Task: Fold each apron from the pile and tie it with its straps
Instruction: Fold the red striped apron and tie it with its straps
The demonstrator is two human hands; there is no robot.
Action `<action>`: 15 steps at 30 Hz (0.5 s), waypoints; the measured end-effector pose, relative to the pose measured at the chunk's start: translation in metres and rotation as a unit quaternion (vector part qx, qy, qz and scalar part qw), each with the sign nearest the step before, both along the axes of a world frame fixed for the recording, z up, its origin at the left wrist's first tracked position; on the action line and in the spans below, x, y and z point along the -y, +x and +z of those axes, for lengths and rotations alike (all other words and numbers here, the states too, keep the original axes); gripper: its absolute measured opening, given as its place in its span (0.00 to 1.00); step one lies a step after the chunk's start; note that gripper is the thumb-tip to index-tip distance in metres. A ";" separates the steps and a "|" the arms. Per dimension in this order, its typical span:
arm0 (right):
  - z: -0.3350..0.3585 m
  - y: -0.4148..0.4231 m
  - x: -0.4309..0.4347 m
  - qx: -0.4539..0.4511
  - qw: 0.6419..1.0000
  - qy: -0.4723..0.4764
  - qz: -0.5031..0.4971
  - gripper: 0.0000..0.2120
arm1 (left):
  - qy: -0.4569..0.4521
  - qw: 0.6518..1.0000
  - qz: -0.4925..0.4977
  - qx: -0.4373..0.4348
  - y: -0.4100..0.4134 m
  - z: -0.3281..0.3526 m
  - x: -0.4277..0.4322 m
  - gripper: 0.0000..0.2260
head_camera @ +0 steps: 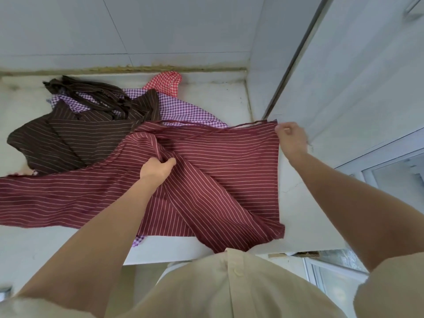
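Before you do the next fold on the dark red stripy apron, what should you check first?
1. Right hand pinches the dark red apron's far corner: ok.
2. Left hand grips an edge: not ok, it holds bunched cloth mid-apron.
3. Apron lies flat: not ok, big slanting creases.
4. Apron all on the counter: not ok, near corner hangs over.
5. Clear of other aprons: not ok, it overlaps the brown striped apron.
6. Strap ends free: cannot tell, one strap shows at the far edge.

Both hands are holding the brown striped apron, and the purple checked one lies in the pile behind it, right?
No, the head view shows the left hand and right hand holding the maroon striped apron; the purple checked one does lie in the pile behind it.
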State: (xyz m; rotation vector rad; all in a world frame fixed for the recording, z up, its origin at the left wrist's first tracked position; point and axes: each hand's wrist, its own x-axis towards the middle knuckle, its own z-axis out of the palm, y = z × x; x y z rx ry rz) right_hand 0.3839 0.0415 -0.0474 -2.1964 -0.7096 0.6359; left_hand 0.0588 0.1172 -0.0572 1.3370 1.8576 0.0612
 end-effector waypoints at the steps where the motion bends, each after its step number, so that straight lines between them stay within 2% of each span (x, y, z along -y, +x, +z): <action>1: -0.007 0.000 0.003 -0.018 0.999 -0.045 0.017 0.15 | 0.009 1.000 -0.003 -0.005 0.001 0.000 0.001 0.20; 4: -0.027 -0.001 0.022 -0.038 0.960 -0.258 0.104 0.19 | 0.046 0.999 -0.017 -0.022 0.002 -0.004 0.005 0.16; 6: -0.037 -0.006 0.034 -0.054 0.932 -0.319 0.162 0.20 | 0.096 0.994 -0.021 -0.037 0.000 -0.006 0.011 0.18; 8: -0.041 -0.013 0.042 -0.036 0.911 -0.347 0.218 0.15 | 0.148 0.988 -0.018 -0.045 -0.001 -0.007 0.017 0.19; 11: -0.042 -0.012 0.046 0.010 0.914 -0.342 0.219 0.11 | 0.170 0.984 -0.007 -0.042 -0.002 -0.005 0.020 0.21; 13: -0.035 -0.006 0.049 0.052 0.938 -0.295 0.176 0.12 | 0.147 0.988 -0.023 -0.038 -0.004 -0.004 0.020 0.21; 15: -0.027 -0.003 0.052 0.058 0.963 -0.217 0.150 0.07 | 0.108 0.991 -0.065 -0.036 -0.005 -0.002 0.019 0.20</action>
